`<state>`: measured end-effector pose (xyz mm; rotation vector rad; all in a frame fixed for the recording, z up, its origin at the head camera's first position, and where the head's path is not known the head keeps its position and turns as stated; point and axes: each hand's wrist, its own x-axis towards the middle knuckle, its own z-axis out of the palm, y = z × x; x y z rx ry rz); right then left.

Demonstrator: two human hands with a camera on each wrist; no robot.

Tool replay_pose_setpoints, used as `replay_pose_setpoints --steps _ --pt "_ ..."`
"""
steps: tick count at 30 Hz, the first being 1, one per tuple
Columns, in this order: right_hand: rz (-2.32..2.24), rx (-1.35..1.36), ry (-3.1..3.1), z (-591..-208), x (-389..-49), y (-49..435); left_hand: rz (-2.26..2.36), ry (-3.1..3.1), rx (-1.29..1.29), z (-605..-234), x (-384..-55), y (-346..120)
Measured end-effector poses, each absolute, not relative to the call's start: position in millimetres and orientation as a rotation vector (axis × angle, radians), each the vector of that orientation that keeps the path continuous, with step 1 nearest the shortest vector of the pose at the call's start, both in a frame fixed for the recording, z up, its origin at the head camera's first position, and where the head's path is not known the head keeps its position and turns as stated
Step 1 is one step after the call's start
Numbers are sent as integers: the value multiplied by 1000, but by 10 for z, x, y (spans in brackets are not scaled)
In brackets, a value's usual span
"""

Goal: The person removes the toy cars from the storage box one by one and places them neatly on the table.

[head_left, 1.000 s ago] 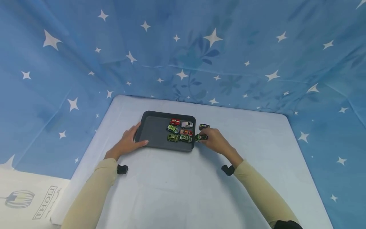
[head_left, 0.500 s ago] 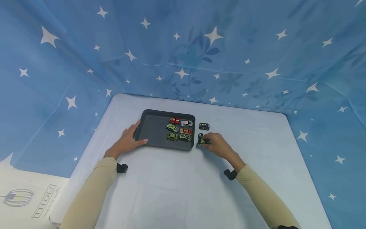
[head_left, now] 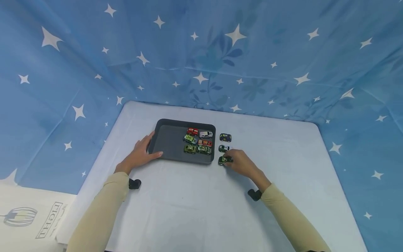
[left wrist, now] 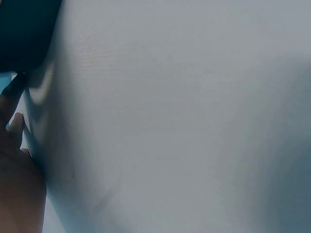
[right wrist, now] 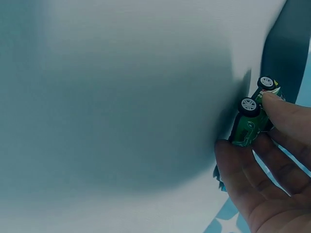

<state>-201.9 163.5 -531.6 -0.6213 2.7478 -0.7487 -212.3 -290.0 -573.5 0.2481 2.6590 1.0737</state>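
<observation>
My right hand (head_left: 241,162) pinches a dark green toy car (head_left: 222,161) just right of the grey tray (head_left: 168,147). In the right wrist view the thumb lies over this car (right wrist: 246,127), with fingers under its far side and two wheels showing. My left hand (head_left: 138,154) rests at the tray's left end, thumb over the near rim and fingers straight along the side. The left wrist view catches the tray's dark corner (left wrist: 24,36) at a fingertip. Beyond the right hand, a white-and-green toy car (head_left: 224,148) and a dark blue one (head_left: 225,137) form a column.
Inside the tray's right half sit several toy cars, among them a red one (head_left: 192,131), a silver one (head_left: 206,134) and an orange one (head_left: 205,143). A white cloth (head_left: 189,196) covers the table. Behind it hangs a blue starry curtain (head_left: 176,45).
My right hand has moved the dark green car toward me, from beside the tray's right edge to below the white-and-green car, which now shows. My left hand stays on the tray.
</observation>
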Motion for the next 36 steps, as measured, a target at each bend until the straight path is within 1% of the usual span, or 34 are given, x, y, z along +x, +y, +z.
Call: replay_pose_setpoints --steps 10,36 --pt "-729 -712 2767 -5321 -2036 1662 1094 2669 256 -5745 -2125 -2904" --pt "-738 -744 2788 -5433 -1973 1669 1087 2660 238 -5738 -2144 -2889"
